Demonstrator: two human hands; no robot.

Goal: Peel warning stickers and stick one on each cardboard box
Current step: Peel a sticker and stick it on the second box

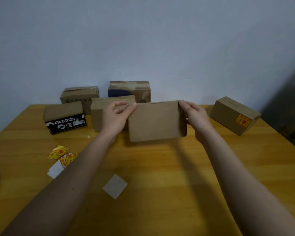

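A plain brown cardboard box (157, 122) is held a little above the wooden table (169, 176), its blank face toward me. My left hand (115, 116) grips its left end and my right hand (195, 116) grips its right end. Yellow and red warning stickers (61, 155) lie loose on the table at the left, partly hidden by my left forearm. At the far right, another cardboard box (233, 114) carries one such sticker (244, 120) on its side.
Several more boxes stand along the wall: one with black printed tape (65, 117), a plain one (99, 111) behind my left hand, and two at the back (80, 95) (131, 89). White backing papers (115, 186) (55, 169) lie on the table.
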